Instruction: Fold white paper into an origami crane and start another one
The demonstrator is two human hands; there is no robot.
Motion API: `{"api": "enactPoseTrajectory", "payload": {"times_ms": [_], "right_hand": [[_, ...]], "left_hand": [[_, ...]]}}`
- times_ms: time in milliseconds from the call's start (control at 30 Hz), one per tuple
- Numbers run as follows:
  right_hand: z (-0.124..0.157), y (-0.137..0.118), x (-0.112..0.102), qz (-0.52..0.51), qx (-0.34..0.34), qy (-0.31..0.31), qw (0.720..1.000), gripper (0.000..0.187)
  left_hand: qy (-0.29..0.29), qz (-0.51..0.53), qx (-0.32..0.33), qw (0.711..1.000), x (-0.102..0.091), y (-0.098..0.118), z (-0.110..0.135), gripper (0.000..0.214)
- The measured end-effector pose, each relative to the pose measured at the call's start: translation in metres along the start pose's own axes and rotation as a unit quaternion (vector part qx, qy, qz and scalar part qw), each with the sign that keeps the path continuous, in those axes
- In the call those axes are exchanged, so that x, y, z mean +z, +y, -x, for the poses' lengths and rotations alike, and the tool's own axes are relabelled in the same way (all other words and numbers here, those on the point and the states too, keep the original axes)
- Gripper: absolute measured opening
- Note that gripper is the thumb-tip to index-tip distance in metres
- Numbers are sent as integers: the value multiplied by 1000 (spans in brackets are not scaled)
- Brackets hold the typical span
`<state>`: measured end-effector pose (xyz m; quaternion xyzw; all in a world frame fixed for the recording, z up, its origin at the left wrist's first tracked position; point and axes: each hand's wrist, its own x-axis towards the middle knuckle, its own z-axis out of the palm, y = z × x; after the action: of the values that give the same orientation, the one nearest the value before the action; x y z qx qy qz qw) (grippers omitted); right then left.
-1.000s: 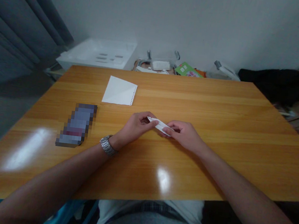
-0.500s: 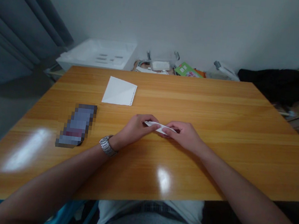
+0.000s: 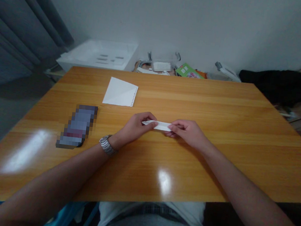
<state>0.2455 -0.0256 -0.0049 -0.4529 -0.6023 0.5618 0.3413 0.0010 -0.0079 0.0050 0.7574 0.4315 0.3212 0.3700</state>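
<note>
A narrow strip of folded white paper [image 3: 162,126] is held just over the middle of the table, between both hands. My left hand [image 3: 140,125] pinches its left end, thumb on top and fingers behind. At the other end, my right hand [image 3: 185,130] grips the paper between thumb and fingers. The strip lies nearly level, its left end narrowing to a point. The fingers cover part of both ends. A silver watch [image 3: 108,145] is on the left wrist.
A white sheet with a perforated edge [image 3: 120,92] lies farther back on the wooden table [image 3: 208,108]. Left of my hands is a dark phone-like object [image 3: 78,126], blurred by pixels. Behind the table stand a white tub [image 3: 100,54] and a green booklet [image 3: 189,71].
The folded paper has turned from a slant to nearly level, and more of its face shows. My hands have moved slightly apart; the right thumb has shifted right along the paper.
</note>
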Motion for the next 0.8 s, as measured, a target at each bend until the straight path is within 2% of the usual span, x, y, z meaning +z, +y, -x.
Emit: {"api": "enactPoseTrajectory", "payload": {"times_ms": [133, 233, 300, 367, 433, 633, 800], "right_hand": [[-2, 4, -3, 21, 2, -9, 1000, 43], [-4, 8, -8, 66, 1, 5, 998, 42], [-4, 8, -12, 128, -18, 27, 991, 41], [-4, 5, -15, 210, -48, 53, 975, 38], [-3, 2, -18, 284, -76, 71, 953, 36], [-8, 5, -18, 393, -109, 105, 907, 30], [-11, 7, -18, 476, -160, 125, 856, 30]], "left_hand": [[-9, -57, 11, 998, 2, -1, 2, 25], [4, -143, 76, 987, 2, -2, 4, 23], [1, -215, 153, 965, 0, -1, 4, 25], [-35, -274, 223, 935, -2, -1, 5, 30], [-77, -313, 255, 912, -2, -1, 7, 36], [-131, -385, 230, 884, 7, -4, 8, 53], [-129, -403, 213, 881, 13, -2, 10, 54]]}}
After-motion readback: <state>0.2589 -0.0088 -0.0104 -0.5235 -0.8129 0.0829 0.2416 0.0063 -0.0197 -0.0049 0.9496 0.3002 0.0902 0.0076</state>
